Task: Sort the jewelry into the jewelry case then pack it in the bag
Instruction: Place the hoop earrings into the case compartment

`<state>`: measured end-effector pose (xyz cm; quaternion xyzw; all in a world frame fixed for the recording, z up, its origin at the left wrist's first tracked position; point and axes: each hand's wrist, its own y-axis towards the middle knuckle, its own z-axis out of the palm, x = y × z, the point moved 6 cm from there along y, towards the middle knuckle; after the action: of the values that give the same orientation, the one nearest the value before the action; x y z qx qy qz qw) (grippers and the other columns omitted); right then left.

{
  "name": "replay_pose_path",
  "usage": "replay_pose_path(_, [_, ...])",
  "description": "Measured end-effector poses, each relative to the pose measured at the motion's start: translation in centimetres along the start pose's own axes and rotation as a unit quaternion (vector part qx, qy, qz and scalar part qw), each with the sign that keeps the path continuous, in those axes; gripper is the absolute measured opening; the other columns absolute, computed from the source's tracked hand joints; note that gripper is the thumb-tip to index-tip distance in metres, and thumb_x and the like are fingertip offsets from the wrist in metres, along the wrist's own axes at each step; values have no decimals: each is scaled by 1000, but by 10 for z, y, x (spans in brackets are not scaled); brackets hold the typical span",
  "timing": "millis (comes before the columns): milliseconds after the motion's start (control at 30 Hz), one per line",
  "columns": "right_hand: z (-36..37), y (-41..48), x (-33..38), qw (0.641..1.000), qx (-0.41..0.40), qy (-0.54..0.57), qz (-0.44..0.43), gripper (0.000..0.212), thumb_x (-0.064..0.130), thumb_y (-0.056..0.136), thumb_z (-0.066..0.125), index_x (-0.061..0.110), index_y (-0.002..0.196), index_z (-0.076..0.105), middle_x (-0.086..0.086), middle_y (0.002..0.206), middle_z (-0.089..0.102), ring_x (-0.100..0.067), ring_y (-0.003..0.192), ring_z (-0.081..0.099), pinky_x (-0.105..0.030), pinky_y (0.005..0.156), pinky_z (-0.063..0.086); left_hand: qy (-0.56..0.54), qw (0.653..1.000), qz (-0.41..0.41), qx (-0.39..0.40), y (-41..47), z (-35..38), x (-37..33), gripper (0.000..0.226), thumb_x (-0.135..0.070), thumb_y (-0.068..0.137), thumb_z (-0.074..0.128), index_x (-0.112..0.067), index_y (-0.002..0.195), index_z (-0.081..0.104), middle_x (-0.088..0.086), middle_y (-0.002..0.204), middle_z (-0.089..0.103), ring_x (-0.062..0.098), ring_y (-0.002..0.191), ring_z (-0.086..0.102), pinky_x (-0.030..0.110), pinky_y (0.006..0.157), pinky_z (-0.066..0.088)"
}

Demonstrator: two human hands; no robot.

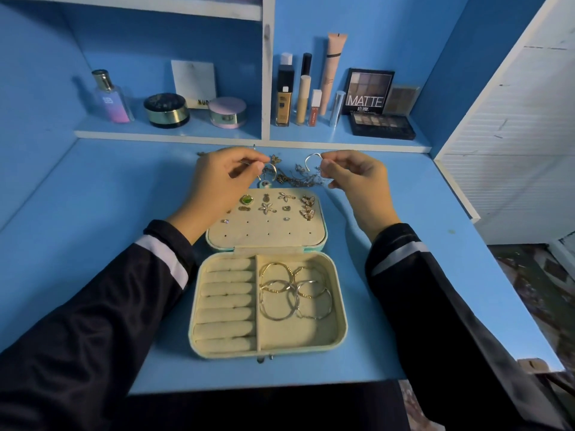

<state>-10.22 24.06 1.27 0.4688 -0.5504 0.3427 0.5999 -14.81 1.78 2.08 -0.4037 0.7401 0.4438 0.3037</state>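
Blue-painted desk [93,213], with a matching shelf [174,132] along its back edge. The shelf carries cosmetics: a perfume bottle [110,98], two round jars, several upright tubes and bottles, and an eyeshadow palette [367,91] lettered MATTE.

Jewelry case [342,321], pale teal outside and cream inside, lying open and flat at the desk's centre, directly before the person.
- Lower half, left compartment: cream ring rolls [227,301], stacked in rows.
- Lower half, right compartment: bangles [292,293], gold and silver, overlapping in a loose heap.
- Lid panel [267,234], perforated, folded away from the person and holding earrings [284,196] in its far rows: starfish, butterflies, a green stone, small studs.

Two black sleeves with white bands reach past either side of the case.

Left hand [217,178], raised beyond the lid, thumb and forefinger pinched on a gold-toned curved piece [274,171]; remaining fingers curled.

Right hand [357,178], level with the left and apart from it, fingertips pinched on a silver hoop [311,157]; remaining fingers curled.

Tangle of chains [295,180], gold-toned, on the desk just past the lid, between and below the two hands. A small blue charm [259,185] lies at its left end.
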Motion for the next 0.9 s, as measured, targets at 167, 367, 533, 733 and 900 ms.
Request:
replay_pose_path(167, [-3,-23,4,1000,20,17,-3,7,1,88,66,4,94,71,1,73,69,-7,68,64,-19,60,48,6,1000,8,26,-28,-1,-19,18,-9,91,67,-22,102,71,-16,90,70,-1,80,70,17,78,56])
replay_pose_path(367, [-8,-49,6,999,41,20,0,9,0,88,66,1,96,70,4,71,69,-7,67,64,-18,61,49,-57,992,-41,101,-70,2,-41,20,-7,88,70,-26,95,73,-6,93,76,10,82,74,22,80,57])
replay_pose_path(533, [-13,-64,8,999,41,24,0,8,1,88,66,0,95,70,2,71,69,-7,66,63,-19,61,49,5,972,-41,230,-95,9,-64,21,-12,86,73,-33,90,75,-8,84,76,7,77,72,23,79,57])
replay_pose_path(733, [-12,-78,12,998,63,2,-8,8,2,88,67,8,90,72,8,70,70,-6,66,63,-19,62,50,106,934,-5,340,-105,18,-76,20,-19,87,73,-38,91,76,-18,86,74,2,81,67,16,74,49])
replay_pose_path(900, [-12,-85,11,997,81,3,1,9,2,88,67,9,89,72,3,72,70,-10,68,63,-20,63,50,126,912,11,389,-115,26,-76,19,-22,87,73,-39,92,76,-21,90,72,-1,83,63,14,70,43])
